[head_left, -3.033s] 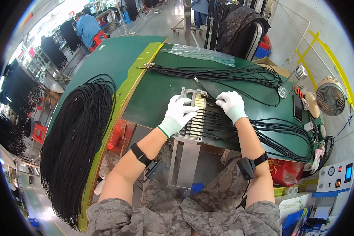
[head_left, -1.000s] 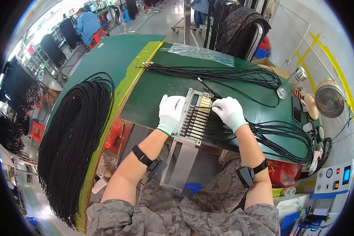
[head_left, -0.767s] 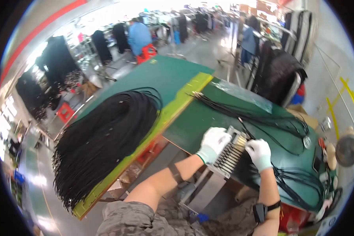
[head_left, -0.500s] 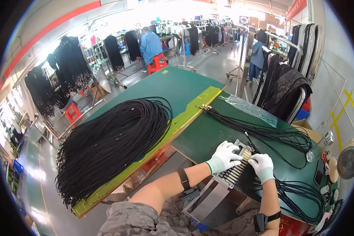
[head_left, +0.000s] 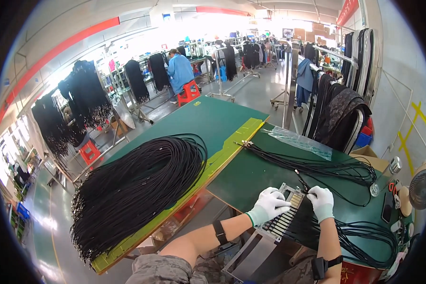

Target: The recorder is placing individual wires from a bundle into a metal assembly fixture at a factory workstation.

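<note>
A metal rack with a row of pale slots (head_left: 280, 226) sits at the near edge of the green table. My white-gloved left hand (head_left: 270, 207) lies over its left side, fingers stretched across the slots. Just right of the rack's far end, my white-gloved right hand (head_left: 322, 203) pinches a thin black cable (head_left: 304, 181). That cable's light-coloured tip points away from me. More black cables (head_left: 359, 235) trail from beneath and beside my right wrist across the table. My fingertips partly hide the gripped section of cable.
A large looped pile of black cables (head_left: 142, 189) covers the left table, beside a yellow strip (head_left: 217, 158). Another cable bundle (head_left: 312, 163) and a clear plastic bag (head_left: 300, 142) lie farther back. A phone (head_left: 386, 213) and a fan (head_left: 421, 190) are at right.
The view has tilted, so the tables sit lower in the picture. My right hand has moved off the rack, toward its far right side. My left hand stays on the rack.
</note>
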`<action>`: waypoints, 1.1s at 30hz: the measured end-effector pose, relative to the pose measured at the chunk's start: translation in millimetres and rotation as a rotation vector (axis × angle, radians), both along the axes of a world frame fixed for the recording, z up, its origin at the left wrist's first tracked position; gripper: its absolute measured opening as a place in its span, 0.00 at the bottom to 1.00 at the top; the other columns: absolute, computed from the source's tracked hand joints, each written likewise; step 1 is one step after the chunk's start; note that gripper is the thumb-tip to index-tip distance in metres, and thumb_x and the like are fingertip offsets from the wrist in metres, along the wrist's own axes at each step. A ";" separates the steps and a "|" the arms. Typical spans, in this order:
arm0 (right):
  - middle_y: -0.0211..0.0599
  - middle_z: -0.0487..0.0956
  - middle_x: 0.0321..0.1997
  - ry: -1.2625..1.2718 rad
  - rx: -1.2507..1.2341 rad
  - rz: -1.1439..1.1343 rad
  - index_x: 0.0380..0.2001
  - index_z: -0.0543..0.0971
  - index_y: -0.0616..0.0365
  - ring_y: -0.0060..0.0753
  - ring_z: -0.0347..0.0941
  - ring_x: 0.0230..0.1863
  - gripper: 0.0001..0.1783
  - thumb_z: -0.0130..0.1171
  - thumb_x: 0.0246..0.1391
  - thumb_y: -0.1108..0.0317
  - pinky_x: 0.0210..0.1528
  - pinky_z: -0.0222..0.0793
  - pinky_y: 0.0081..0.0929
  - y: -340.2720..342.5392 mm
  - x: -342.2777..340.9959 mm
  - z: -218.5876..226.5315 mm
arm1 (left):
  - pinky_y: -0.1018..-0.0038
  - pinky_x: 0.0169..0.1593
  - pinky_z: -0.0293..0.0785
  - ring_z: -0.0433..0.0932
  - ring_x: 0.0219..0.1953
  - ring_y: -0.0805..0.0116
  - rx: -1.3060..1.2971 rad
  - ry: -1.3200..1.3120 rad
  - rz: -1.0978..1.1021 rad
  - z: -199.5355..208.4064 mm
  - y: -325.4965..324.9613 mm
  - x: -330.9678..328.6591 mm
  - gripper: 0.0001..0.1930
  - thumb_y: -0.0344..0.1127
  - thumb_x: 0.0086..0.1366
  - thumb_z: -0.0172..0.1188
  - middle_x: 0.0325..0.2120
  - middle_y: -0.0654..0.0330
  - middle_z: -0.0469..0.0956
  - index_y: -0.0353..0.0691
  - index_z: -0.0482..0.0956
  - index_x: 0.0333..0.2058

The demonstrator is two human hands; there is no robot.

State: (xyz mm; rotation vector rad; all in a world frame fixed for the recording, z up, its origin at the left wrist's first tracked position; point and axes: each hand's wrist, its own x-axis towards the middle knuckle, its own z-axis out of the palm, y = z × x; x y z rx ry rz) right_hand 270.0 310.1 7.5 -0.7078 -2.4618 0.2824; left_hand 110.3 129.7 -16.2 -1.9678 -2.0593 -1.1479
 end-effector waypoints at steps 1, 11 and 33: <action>0.35 0.79 0.25 0.041 -0.063 0.080 0.24 0.80 0.49 0.44 0.74 0.33 0.06 0.67 0.41 0.63 0.38 0.69 0.39 -6.4 -1.3 5.9 | 0.63 0.54 0.66 0.73 0.47 0.58 0.025 -0.051 0.004 1.4 -0.1 -1.1 0.10 0.44 0.59 0.62 0.36 0.62 0.78 0.48 0.84 0.36; 0.36 0.80 0.24 0.018 -0.098 0.298 0.25 0.81 0.51 0.45 0.75 0.33 0.06 0.66 0.41 0.64 0.38 0.70 0.39 -35.4 -8.3 18.8 | 0.63 0.54 0.67 0.73 0.48 0.57 0.172 -0.319 0.059 2.3 -4.4 -3.7 0.08 0.37 0.61 0.60 0.39 0.56 0.78 0.38 0.78 0.29; 0.39 0.79 0.25 0.137 -0.410 0.388 0.27 0.79 0.55 0.44 0.76 0.30 0.13 0.72 0.37 0.66 0.37 0.72 0.35 -61.3 -23.0 21.2 | 0.60 0.58 0.64 0.68 0.55 0.52 0.132 -0.242 -0.102 1.9 -2.7 -10.4 0.07 0.35 0.60 0.61 0.49 0.52 0.75 0.37 0.80 0.30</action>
